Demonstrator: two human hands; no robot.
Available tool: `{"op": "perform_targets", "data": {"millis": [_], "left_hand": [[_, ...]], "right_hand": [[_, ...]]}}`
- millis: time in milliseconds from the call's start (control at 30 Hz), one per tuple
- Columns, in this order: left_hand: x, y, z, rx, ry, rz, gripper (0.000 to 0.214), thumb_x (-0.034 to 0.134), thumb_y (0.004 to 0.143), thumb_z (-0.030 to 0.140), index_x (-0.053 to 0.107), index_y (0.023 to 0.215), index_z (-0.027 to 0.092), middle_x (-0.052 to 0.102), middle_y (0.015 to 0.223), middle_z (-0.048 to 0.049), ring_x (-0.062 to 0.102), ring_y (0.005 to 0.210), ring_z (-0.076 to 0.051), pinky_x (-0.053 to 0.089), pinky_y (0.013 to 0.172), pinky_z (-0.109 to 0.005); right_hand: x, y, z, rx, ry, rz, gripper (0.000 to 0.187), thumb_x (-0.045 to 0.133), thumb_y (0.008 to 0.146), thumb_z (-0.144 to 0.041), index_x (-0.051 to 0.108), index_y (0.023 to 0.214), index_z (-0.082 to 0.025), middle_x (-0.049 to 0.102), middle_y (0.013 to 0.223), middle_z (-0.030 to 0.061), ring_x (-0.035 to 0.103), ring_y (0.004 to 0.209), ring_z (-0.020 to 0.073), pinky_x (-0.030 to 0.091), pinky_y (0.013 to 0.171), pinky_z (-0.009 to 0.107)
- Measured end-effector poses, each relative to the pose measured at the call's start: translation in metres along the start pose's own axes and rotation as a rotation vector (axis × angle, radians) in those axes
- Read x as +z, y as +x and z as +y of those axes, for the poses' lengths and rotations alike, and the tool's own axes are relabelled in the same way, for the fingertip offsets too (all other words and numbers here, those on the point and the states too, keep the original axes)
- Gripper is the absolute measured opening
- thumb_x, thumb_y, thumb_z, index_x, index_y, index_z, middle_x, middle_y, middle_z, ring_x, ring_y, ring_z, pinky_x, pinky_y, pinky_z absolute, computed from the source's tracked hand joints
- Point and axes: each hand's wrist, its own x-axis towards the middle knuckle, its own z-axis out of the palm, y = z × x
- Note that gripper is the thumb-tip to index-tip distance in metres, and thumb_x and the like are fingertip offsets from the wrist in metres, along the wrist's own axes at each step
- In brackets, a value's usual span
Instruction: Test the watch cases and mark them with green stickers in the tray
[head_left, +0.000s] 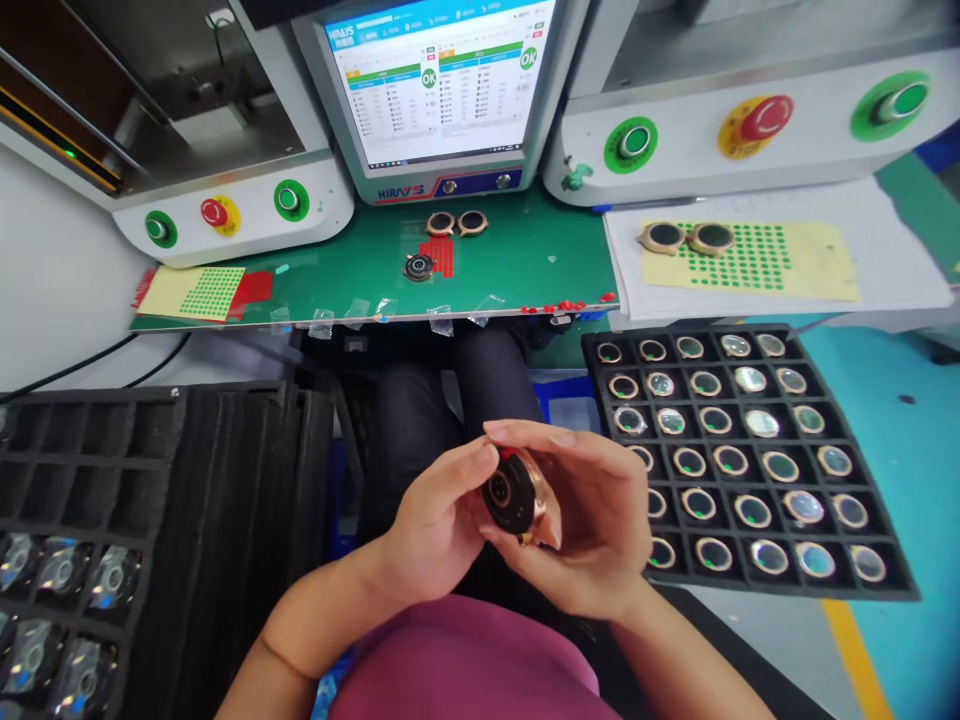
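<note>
A round watch case [516,492] is held over the lap, between the two hands, well below the worktop [510,262] edge. It is tilted so that its dark sensor back faces the camera, apparently so that this side can be looked at. The left hand [439,520] is closed on the case from the left, its thumb laid at the upper rim beside a small red bit, which cannot be made out clearly. The right hand [592,520] is cupped round the case from the right and below, fingers curled and gripping its gold rim, so that the case is steadied from both sides.

To the right, a black tray [892,585] is set close by, its compartments filled with similar cases, one to each, which keeps them apart and within easy reach. To the left, more black trays [225,500] are stacked, with wrapped parts in the lower compartments. On the green worktop, three cases [456,223] lie near a strip of red stickers [442,255], and two more [686,238] rest on a yellow sheet [817,262] of green dots. A monitor [442,80] showing "OK" marks stands behind, between two machines with green and red buttons.
</note>
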Motion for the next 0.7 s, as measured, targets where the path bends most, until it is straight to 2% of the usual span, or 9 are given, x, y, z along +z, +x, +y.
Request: {"op": "perform_targets", "data": {"millis": [133, 333, 433, 533, 633, 667, 700], "left_hand": [[-0.002, -0.002, -0.005, 0.018, -0.002, -0.017, 0.041, 0.063, 0.083, 0.05, 0.056, 0.065, 0.013, 0.05, 0.056, -0.0006, 0.045, 0.052, -0.009, 0.031, 0.049, -0.019], [-0.005, -0.002, -0.002, 0.0, -0.009, -0.14, 0.035, 0.063, 0.084, 0.048, 0.055, 0.071, 0.016, 0.051, 0.058, -0.0013, 0.042, 0.05, -0.009, 0.024, 0.044, -0.022], [-0.004, 0.004, 0.002, -0.022, -0.018, -0.161, 0.035, 0.062, 0.083, 0.05, 0.057, 0.073, 0.016, 0.05, 0.056, -0.001, 0.041, 0.047, -0.01, 0.023, 0.041, -0.021], [0.001, 0.012, 0.01, -0.007, 0.012, -0.123, 0.038, 0.063, 0.081, 0.052, 0.057, 0.071, 0.016, 0.05, 0.053, -0.0007, 0.042, 0.046, -0.009, 0.024, 0.041, -0.02], [-0.002, 0.025, 0.029, 0.043, 0.208, -0.173, 0.049, 0.047, 0.085, 0.063, 0.058, 0.076, 0.016, 0.057, 0.06, -0.004, 0.051, 0.049, -0.012, 0.037, 0.046, -0.022], [-0.007, 0.032, 0.04, 0.097, 0.362, -0.169, 0.054, 0.038, 0.088, 0.065, 0.059, 0.083, 0.016, 0.063, 0.068, -0.0069, 0.057, 0.055, -0.014, 0.044, 0.052, -0.025], [-0.014, 0.04, 0.054, 0.171, 0.605, -0.117, 0.056, 0.03, 0.092, 0.063, 0.06, 0.092, 0.016, 0.067, 0.078, -0.0095, 0.062, 0.064, -0.017, 0.049, 0.06, -0.028]], "right_hand": [[0.002, -0.001, 0.004, -0.03, 0.047, 0.033, 0.08, 0.072, 0.067, 0.003, 0.04, 0.135, -0.025, 0.066, 0.121, 0.0071, 0.063, 0.114, 0.0223, 0.055, 0.096, 0.04], [0.006, 0.002, 0.003, 0.026, 0.064, 0.167, 0.071, 0.085, 0.065, -0.018, 0.051, 0.125, -0.032, 0.074, 0.103, 0.0005, 0.071, 0.098, 0.0222, 0.061, 0.084, 0.037], [0.006, 0.012, 0.003, 0.045, 0.112, 0.2, 0.062, 0.087, 0.064, -0.027, 0.057, 0.118, -0.031, 0.075, 0.098, 0.0005, 0.072, 0.092, 0.0208, 0.06, 0.087, 0.039], [0.006, 0.027, 0.002, 0.053, 0.098, 0.207, 0.056, 0.087, 0.062, -0.025, 0.06, 0.111, -0.028, 0.075, 0.097, 0.0014, 0.073, 0.088, 0.0198, 0.057, 0.094, 0.044], [0.003, 0.043, -0.002, 0.053, 0.052, 0.255, 0.053, 0.087, 0.062, -0.023, 0.061, 0.108, -0.026, 0.075, 0.096, 0.001, 0.073, 0.089, 0.0185, 0.055, 0.097, 0.043], [0.001, 0.048, -0.003, 0.058, 0.038, 0.284, 0.052, 0.087, 0.062, -0.023, 0.061, 0.107, -0.026, 0.074, 0.095, 0.0007, 0.072, 0.089, 0.0182, 0.054, 0.097, 0.043], [-0.002, 0.052, -0.004, 0.066, 0.024, 0.311, 0.052, 0.088, 0.062, -0.023, 0.061, 0.106, -0.026, 0.074, 0.095, 0.0003, 0.072, 0.089, 0.0182, 0.054, 0.098, 0.043]]}}
